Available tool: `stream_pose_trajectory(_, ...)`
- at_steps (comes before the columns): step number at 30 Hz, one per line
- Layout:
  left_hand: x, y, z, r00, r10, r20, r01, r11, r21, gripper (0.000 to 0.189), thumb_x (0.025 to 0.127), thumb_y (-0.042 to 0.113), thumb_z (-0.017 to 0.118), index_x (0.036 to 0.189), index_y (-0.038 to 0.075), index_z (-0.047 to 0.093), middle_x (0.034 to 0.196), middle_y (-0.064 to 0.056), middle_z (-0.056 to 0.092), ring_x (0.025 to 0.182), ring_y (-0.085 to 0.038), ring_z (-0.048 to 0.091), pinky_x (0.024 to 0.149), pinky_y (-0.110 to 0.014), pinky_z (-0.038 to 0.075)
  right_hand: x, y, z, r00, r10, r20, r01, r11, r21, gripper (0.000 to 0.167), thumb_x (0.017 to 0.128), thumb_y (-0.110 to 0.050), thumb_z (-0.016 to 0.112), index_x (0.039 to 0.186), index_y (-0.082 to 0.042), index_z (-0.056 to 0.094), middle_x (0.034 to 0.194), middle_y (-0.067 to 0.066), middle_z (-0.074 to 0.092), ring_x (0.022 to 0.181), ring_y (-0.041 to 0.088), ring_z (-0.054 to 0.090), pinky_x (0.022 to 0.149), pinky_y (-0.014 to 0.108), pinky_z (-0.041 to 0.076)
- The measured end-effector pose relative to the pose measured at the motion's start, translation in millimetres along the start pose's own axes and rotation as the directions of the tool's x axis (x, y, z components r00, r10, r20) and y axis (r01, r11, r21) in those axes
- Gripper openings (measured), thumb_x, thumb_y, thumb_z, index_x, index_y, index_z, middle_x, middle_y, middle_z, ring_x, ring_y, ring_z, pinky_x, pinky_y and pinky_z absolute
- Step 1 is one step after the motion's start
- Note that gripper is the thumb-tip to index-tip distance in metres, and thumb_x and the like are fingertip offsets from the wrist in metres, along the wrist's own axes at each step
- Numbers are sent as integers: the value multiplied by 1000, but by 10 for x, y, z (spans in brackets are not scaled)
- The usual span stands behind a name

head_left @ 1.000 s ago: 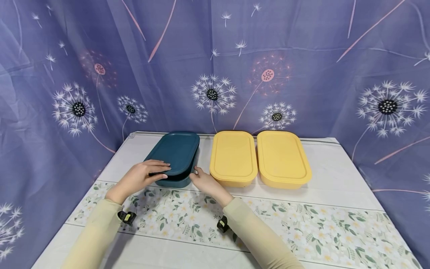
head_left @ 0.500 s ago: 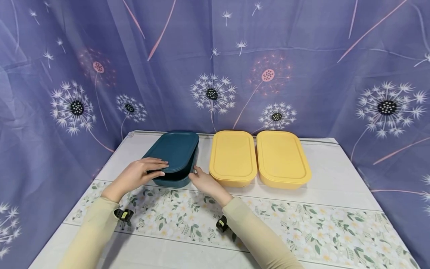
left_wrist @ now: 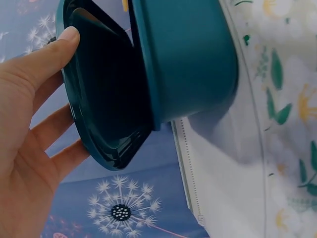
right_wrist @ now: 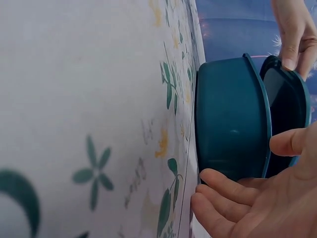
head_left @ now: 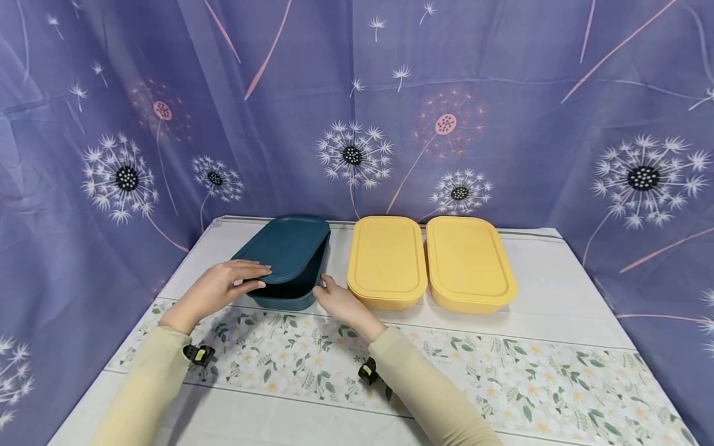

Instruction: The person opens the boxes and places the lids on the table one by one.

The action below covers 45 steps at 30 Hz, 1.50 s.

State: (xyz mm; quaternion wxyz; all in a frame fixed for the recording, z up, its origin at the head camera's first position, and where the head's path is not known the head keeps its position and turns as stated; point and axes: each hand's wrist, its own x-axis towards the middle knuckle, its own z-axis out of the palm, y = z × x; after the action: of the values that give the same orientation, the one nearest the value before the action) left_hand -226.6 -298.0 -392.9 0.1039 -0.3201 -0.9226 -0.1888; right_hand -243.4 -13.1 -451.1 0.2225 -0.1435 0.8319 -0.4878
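Note:
In the head view a teal rectangular container stands at the left on the table, its lid raised at the front left corner and tilted over a dark gap. My left hand pinches that lid by its edge, thumb below and fingers on top. In the left wrist view the underside of the lid shows. My right hand rests against the container's right side, the thumb at its rim and the other fingers fairly straight along the wall. The container's inside is too dark to make out.
Two yellow lidded containers, a middle one and a right one, stand side by side to the right of the teal one. A floral-striped cloth covers the table. A purple dandelion curtain hangs behind.
My left hand has lifted the lid's front edge higher and drawn it slightly left, so the gap into the container is wider. My right hand has stayed almost in place.

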Motion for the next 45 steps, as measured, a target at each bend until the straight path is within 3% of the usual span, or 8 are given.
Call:
stream_pose_trajectory(4,-13,-8,60,1000,1,26,-1,1000,6,38,90,12,76,128,13,72,131,-6,67,122,-33,60,97,-51,53,-11,-5,-11,1000,3,-6,-3,1000,5,68,106,-46,32,163,-12,16,157,12,41,80,23,54,80,41,39)
stream_pose_trajectory(8,-32,6,123,999,-12,35,12,1000,5,37,89,12,78,126,13,73,130,-6,67,122,-33,60,94,-49,54,13,-7,-11,1000,14,-5,-14,1000,4,68,106,-45,31,163,-13,14,121,18,64,53,17,24,65,38,35)
stream_pose_trajectory(11,-59,-1,168,999,-28,40,28,1000,9,37,89,14,78,126,14,73,131,-6,67,121,-32,60,94,-48,55,28,-9,-1,1000,21,-1,-22,1000,-8,67,106,-44,30,163,-13,13,87,18,61,48,14,13,55,36,27)
stream_pose_trajectory(23,-103,-19,261,999,-23,29,22,1000,16,35,88,17,79,123,15,75,130,-5,67,122,-32,60,95,-49,54,24,-12,24,1000,23,8,-23,1000,-5,67,107,-44,31,163,-13,13,58,5,47,46,12,13,49,32,24)
stream_pose_trajectory(34,-105,4,260,999,-23,41,23,1000,-3,36,88,17,80,123,13,75,131,-7,67,122,-32,60,97,-49,53,-3,-21,11,1000,23,11,-23,1000,-1,67,107,-44,31,163,-14,13,68,6,55,47,13,15,50,33,23)
stream_pose_trajectory(40,-121,19,273,998,-45,51,45,999,-3,36,88,18,79,123,13,74,132,-7,66,124,-33,59,96,-50,53,17,-12,21,1000,21,17,-21,1000,1,67,107,-45,31,163,-14,12,53,0,43,44,11,13,47,30,22)
stream_pose_trajectory(43,-124,26,282,997,-50,53,50,999,1,35,89,18,79,123,12,75,132,-7,66,124,-34,59,96,-51,53,22,-2,18,1000,19,16,-19,1000,0,68,107,-45,31,163,-13,12,68,8,56,47,13,12,51,34,25)
stream_pose_trajectory(45,-118,28,289,998,-49,51,48,999,5,35,89,18,79,123,12,75,132,-8,66,124,-34,59,96,-51,53,8,-4,5,1000,15,12,-15,1000,0,68,107,-44,31,163,-12,12,97,13,67,49,16,21,57,37,28)
